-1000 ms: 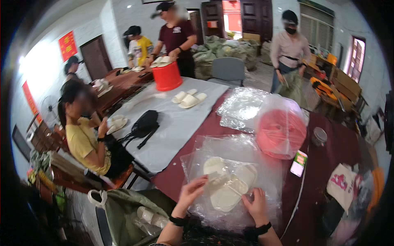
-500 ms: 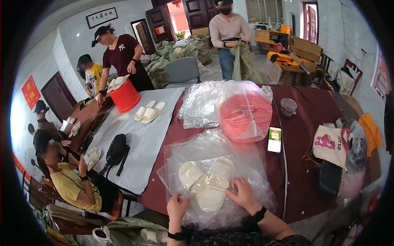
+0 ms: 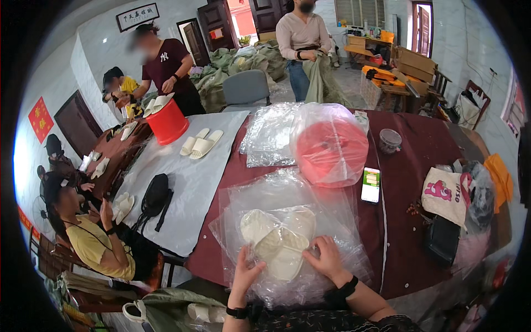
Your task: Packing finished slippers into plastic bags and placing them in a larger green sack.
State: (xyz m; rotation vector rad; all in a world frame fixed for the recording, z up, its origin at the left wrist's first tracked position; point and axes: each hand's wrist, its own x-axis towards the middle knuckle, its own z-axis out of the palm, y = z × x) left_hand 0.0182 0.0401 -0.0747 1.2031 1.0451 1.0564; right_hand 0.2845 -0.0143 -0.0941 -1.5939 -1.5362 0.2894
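Note:
Cream slippers [image 3: 279, 243] lie overlapped in front of me, soles and straps partly crossing. Shiny clear film seems to cover them; its edges are hard to make out. Beneath is a spread stack of clear plastic bags [image 3: 343, 238]. My left hand [image 3: 246, 272] is at the slippers' lower left edge, thumb and fingers apart. At their right edge my right hand [image 3: 326, 257] rests with its thumb and fingers apart, touching the slipper or the film over it. Both wrists wear black bands.
Beyond the bags stand a red bundle in clear plastic [image 3: 332, 149] and more flat bags [image 3: 268, 138]. To the right lie a phone [image 3: 370, 185], a lidded tub [image 3: 390, 141] and a tote bag [image 3: 445, 188]. Leftward are a black drawstring bag [image 3: 155, 199], slippers [image 3: 202, 144] and several people.
My left hand has moved right, up against the slippers, with its thumb turned inward. The right hand has shifted slightly up. The slippers now lie closer together under the shiny film.

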